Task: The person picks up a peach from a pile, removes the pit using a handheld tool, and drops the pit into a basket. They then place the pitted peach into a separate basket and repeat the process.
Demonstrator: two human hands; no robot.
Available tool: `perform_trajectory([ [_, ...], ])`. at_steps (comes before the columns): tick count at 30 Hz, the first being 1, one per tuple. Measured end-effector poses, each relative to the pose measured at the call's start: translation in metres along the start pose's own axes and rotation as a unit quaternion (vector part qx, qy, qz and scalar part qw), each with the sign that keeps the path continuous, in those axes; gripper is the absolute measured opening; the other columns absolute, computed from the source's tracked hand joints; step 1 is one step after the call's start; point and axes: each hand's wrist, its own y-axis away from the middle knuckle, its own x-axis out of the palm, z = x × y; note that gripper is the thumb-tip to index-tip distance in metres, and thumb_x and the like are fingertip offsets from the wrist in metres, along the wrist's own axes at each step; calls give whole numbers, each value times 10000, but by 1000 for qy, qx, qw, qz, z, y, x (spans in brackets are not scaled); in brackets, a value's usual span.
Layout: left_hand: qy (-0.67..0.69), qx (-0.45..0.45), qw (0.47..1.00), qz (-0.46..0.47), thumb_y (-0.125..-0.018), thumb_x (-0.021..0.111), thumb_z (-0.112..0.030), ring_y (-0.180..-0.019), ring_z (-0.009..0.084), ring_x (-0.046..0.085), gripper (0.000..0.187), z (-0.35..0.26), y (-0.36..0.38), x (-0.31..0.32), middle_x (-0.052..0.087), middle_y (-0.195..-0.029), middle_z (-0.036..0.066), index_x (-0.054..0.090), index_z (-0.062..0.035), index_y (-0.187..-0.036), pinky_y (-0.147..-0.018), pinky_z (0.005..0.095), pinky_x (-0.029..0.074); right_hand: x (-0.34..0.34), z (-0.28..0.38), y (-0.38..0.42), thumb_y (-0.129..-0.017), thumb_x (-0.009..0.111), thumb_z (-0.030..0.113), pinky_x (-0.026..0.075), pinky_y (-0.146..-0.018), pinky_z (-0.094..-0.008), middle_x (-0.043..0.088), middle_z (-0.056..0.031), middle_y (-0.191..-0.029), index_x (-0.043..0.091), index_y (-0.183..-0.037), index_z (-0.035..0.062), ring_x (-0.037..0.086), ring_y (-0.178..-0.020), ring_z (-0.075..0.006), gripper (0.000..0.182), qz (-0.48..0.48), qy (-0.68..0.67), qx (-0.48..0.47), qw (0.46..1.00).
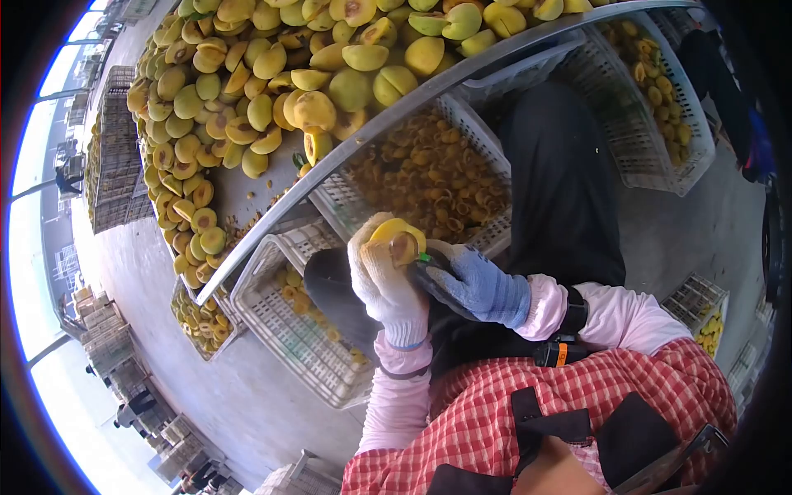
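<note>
Item: halved yellow peach with brown stone cavity (pixel 398 241), centre of the frame, held cut face toward the camera.

Left hand (pixel 381 280), in a white knitted glove: grip curled closed around the back and sides of the halved peach, which is cupped firmly with the fingertips at its upper edge. Nothing else is touched.

Right hand (pixel 474 285), in a blue-grey knitted glove: grip pressed together around a small tool with a green tip (pixel 424 258), most of it hidden in the fist; the kind of tool cannot be told. The tip is just beside the peach's cavity, at its right edge.

Surroundings: grey metal-edged surface (pixel 462 73) across the upper frame, heaped with whole and halved yellow peaches (pixel 272 74). White plastic latticed crate (pixel 462 136) of pitted peach halves below it, upper centre. A second white latticed crate (pixel 289 330), lower left of centre, with few pieces in it. A third crate (pixel 660 124), upper right, partly filled.

Hazards, as judged:
- The tool tip is worked close to the left fingers; a slip on wet flesh could drive it into the white glove.
- The juicy half could be squeezed out of the cupped grip and dropped past the crates to the floor.
- Fruit heaped at the surface's rim could be dislodged and rolled off.
</note>
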Motion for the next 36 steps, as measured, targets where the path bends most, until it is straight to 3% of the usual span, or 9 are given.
perform_trajectory([
  [2, -24, 12, 999, 30, -997, 452, -318, -889, 174, 613, 410, -5, 1, 0, 634, -1022, 113, 607, 43, -1114, -826, 291, 490, -1, -3, 2, -975, 559, 253, 504, -627, -396, 673, -193, -864, 586, -1108, 2, 678, -764, -303, 286, 8, -9, -31, 999],
  [6, -66, 33, 991, 108, -995, 450, -297, -783, 158, 633, 387, -16, -3, -3, 660, -928, 98, 621, 37, -1090, -744, 263, 505, -20, 13, 6, -1007, 493, 358, 428, -446, -293, 614, -76, -735, 596, -1002, 69, 587, -565, -168, 306, 184, -360, 330, 853],
  [12, -91, 2, 961, 260, -989, 445, -249, -783, 147, 633, 318, -19, -18, -3, 659, -924, 72, 634, -12, -1084, -724, 260, 509, -3, -32, 15, -998, 334, 583, 355, -379, -232, 453, -14, -613, 539, -1017, 98, 439, -462, -107, 527, 371, -823, 249, 350],
  [17, -4, -126, 991, 31, -998, 454, -350, -871, 141, 588, 353, 3, 11, -5, 619, -991, 64, 607, -48, -1099, -776, 275, 481, -10, -42, 7, -1005, 350, 558, 353, -369, -240, 453, -12, -607, 553, -989, 89, 422, -444, -102, 511, 341, -811, 241, 410],
  [22, -68, 12, 968, -242, -973, 494, -460, -772, 140, 578, 460, -15, -29, -112, 584, -977, 99, 602, -33, -1107, -663, 252, 491, -22, -39, 8, -1003, 392, 534, 320, -329, -230, 432, 2, -570, 611, -912, 80, 384, -402, -86, 512, 264, -724, 343, 537],
  [25, -710, -18, 690, -138, -882, 642, -358, -914, 258, 617, 509, -38, -57, -138, 541, -1103, 191, 589, 33, -1203, -774, 339, 521, -20, -42, 3, -998, 418, 525, 302, -319, -222, 427, 9, -552, 621, -913, 72, 368, -383, -83, 504, 264, -684, 344, 586],
  [28, -463, 114, 876, -68, -827, 744, -267, -826, 232, 611, 515, -55, -91, -47, 582, -1077, 156, 586, 2, -1236, -762, 379, 510, -18, -34, -5, -987, 445, 531, 271, -318, -214, 422, 15, -538, 597, -856, 83, 344, -366, -70, 490, 225, -616, 370, 659],
  [31, -598, 262, 757, -17, -809, 736, -355, -883, 334, 655, 588, -43, -150, 11, 602, -1154, 183, 524, -88, -1288, -759, 420, 527, -22, -28, -8, -982, 454, 539, 255, -320, -216, 401, 23, -522, 578, -831, 93, 325, -357, -67, 487, 192, -539, 385, 725],
  [36, -561, 292, 772, 60, -752, 761, -241, -992, 357, 626, 611, -31, -184, 35, 641, -1140, 153, 510, -85, -1287, -844, 453, 499, -39, -17, -17, -979, 464, 538, 274, -345, -228, 416, 26, -519, 590, -897, 88, 354, -364, -73, 475, 83, -455, 395, 794],
])
